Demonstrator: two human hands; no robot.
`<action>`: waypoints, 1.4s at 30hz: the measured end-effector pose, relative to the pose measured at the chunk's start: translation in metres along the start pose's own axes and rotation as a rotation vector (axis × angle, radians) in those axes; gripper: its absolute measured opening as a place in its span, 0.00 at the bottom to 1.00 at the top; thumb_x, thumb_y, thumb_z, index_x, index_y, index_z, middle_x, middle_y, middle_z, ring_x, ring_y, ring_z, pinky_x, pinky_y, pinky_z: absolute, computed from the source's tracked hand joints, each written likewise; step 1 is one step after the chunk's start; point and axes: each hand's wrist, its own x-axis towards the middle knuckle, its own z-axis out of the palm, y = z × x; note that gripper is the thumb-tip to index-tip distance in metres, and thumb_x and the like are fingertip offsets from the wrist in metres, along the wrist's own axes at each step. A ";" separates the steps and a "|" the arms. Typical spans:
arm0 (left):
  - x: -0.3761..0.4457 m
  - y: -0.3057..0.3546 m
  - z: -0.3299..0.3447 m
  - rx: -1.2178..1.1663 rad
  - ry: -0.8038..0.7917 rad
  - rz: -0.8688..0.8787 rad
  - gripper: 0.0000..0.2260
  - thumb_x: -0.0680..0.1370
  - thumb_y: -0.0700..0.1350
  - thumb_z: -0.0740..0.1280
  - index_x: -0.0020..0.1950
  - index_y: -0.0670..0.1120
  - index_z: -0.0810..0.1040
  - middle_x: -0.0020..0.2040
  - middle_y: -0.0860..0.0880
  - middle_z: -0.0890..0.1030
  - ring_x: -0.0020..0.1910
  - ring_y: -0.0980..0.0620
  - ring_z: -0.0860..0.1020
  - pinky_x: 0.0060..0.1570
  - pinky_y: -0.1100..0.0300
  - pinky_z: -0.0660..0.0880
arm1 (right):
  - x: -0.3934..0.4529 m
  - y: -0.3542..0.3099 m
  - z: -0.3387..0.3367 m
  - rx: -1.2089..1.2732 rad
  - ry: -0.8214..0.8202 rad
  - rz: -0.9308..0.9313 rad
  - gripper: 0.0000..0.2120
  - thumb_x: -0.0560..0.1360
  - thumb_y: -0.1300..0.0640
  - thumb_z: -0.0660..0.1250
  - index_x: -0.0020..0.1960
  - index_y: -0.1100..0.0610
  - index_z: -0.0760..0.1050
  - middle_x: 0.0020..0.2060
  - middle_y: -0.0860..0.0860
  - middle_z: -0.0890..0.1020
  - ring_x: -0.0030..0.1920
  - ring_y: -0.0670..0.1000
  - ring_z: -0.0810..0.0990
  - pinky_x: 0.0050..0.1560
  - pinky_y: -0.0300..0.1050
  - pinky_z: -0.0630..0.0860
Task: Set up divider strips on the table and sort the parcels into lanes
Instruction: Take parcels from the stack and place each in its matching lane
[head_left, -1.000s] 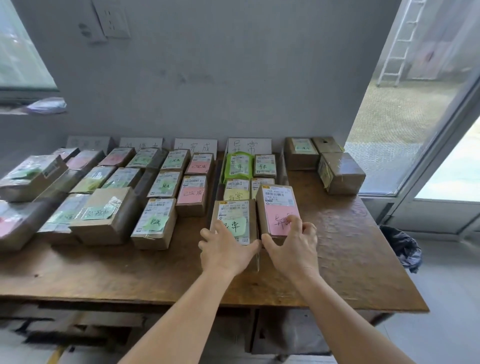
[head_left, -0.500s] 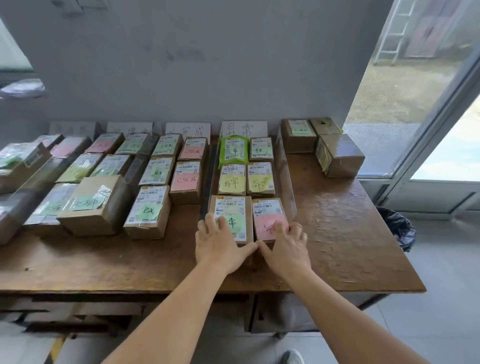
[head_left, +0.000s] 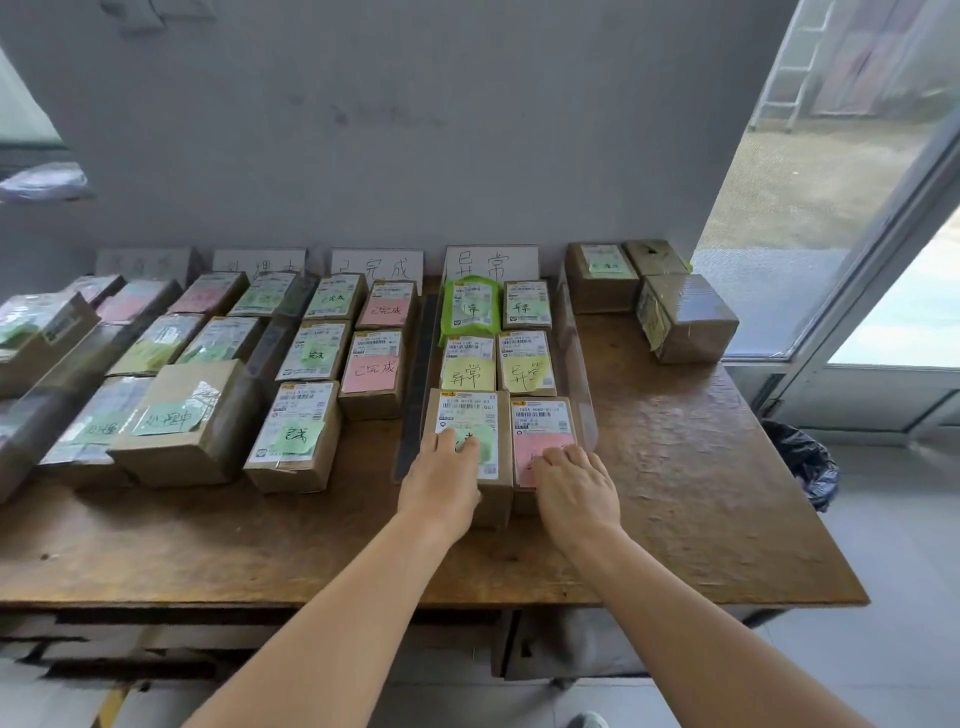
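Head view: pink-note parcel lengthwise toward wall, right hand atop.

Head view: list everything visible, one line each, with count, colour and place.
table: one, brown wood, centre.
lane parcels: about twenty, brown with green, pink or yellow notes, in rows.
green-note parcel: one, front, under left hand.
pink-note parcel: one, front, under right hand.
divider strips: several, dark or clear, between rows.
lane signs: four, white, against wall.
unsorted boxes: three, brown, back right.
bin bag: one, black, floor right.
left hand: resting flat.
right hand: resting flat.
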 end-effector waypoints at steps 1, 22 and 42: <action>0.002 0.000 -0.001 0.000 -0.002 0.003 0.26 0.76 0.44 0.68 0.72 0.47 0.64 0.67 0.46 0.65 0.67 0.46 0.63 0.56 0.53 0.71 | 0.001 0.000 0.000 0.000 -0.006 0.004 0.15 0.76 0.57 0.63 0.62 0.51 0.71 0.61 0.48 0.74 0.64 0.51 0.67 0.66 0.44 0.60; 0.051 0.059 -0.040 -0.020 0.157 0.124 0.37 0.76 0.59 0.65 0.77 0.49 0.51 0.76 0.49 0.58 0.75 0.49 0.56 0.72 0.50 0.55 | 0.026 0.056 -0.072 0.219 0.111 0.114 0.42 0.75 0.43 0.65 0.78 0.52 0.42 0.77 0.48 0.49 0.76 0.49 0.44 0.74 0.48 0.41; 0.231 0.245 0.012 -0.263 -0.153 0.026 0.37 0.77 0.57 0.64 0.79 0.49 0.47 0.77 0.50 0.57 0.74 0.49 0.57 0.70 0.52 0.60 | 0.138 0.293 -0.059 0.361 0.001 0.363 0.40 0.75 0.42 0.64 0.77 0.55 0.47 0.76 0.51 0.54 0.75 0.54 0.53 0.71 0.48 0.54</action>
